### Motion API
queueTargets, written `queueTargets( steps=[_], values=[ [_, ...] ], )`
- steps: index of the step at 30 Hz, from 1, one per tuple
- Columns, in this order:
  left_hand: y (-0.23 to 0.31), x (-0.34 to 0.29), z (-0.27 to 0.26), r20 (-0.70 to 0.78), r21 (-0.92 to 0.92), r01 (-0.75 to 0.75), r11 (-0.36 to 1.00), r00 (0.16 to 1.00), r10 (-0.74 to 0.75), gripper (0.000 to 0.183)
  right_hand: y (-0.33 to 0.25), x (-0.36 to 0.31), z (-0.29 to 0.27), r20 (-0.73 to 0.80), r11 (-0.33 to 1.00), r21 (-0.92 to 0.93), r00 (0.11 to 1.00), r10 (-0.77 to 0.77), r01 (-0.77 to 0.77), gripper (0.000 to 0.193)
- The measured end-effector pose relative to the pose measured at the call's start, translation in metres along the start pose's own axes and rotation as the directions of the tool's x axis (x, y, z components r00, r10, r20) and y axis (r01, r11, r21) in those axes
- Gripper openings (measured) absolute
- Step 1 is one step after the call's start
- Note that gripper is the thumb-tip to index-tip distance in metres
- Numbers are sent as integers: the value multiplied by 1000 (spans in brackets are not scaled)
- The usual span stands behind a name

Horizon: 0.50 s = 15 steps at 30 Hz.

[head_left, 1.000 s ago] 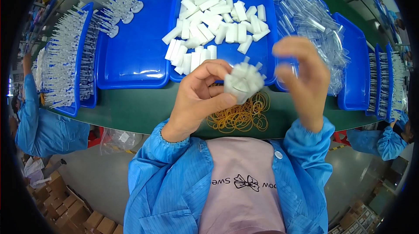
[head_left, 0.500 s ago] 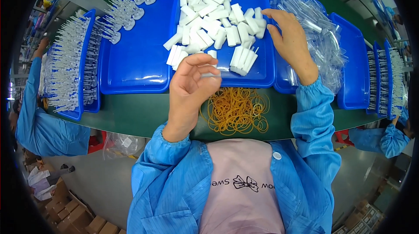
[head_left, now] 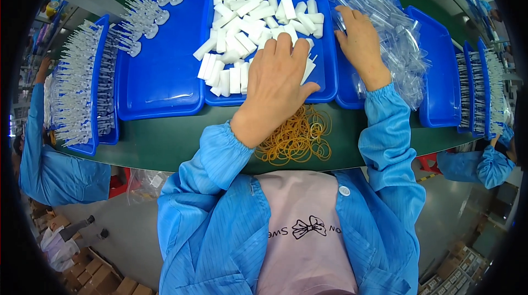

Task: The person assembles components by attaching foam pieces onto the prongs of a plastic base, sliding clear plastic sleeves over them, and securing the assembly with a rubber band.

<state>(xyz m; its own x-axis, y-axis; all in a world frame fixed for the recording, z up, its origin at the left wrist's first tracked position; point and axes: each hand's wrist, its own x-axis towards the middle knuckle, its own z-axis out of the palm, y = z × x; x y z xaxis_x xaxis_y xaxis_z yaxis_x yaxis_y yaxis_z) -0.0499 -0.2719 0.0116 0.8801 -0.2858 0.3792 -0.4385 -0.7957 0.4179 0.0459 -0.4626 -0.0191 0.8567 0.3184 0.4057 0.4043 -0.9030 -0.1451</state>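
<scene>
Palm down, my left hand (head_left: 275, 80) reaches over the white blocks (head_left: 239, 9) in the middle blue tray (head_left: 325, 83). Its fingers are stretched forward to the blocks and its thumb stands apart; what lies under the palm is hidden. Beside the thumb, a bundle of white pieces with thin pins (head_left: 309, 68) is partly covered. My right hand (head_left: 360, 42) rests at the near-left side of a heap of clear plastic pieces (head_left: 399, 47), thumb and fingers apart, nothing visible in it. A loose pile of tan rubber bands (head_left: 297, 140) lies on the green table below my left hand.
A left blue tray (head_left: 159, 78) has white pronged parts (head_left: 146, 17) along its far-left edge. Racks of similar parts (head_left: 80, 86) stand at far left, more (head_left: 495, 94) at far right. Another blue tray (head_left: 440, 75) sits right of the clear pieces. Co-workers' blue sleeves show at both sides.
My left hand has turned palm down and moved forward over the white blocks from the tray's near edge. My right hand stays by the clear pieces. The whole view has shifted slightly.
</scene>
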Motion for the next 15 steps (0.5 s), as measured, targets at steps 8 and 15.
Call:
queueTargets(
  steps=[8,15],
  values=[
    [-6,-3,3,72,36,49,998,996,-52,43,-3,-8,-3,63,994,77,995,78,-82,58],
    [-24,-12,4,36,56,-6,998,999,4,40,-2,-14,-19,-76,984,175,996,50,-36,65]
  ],
)
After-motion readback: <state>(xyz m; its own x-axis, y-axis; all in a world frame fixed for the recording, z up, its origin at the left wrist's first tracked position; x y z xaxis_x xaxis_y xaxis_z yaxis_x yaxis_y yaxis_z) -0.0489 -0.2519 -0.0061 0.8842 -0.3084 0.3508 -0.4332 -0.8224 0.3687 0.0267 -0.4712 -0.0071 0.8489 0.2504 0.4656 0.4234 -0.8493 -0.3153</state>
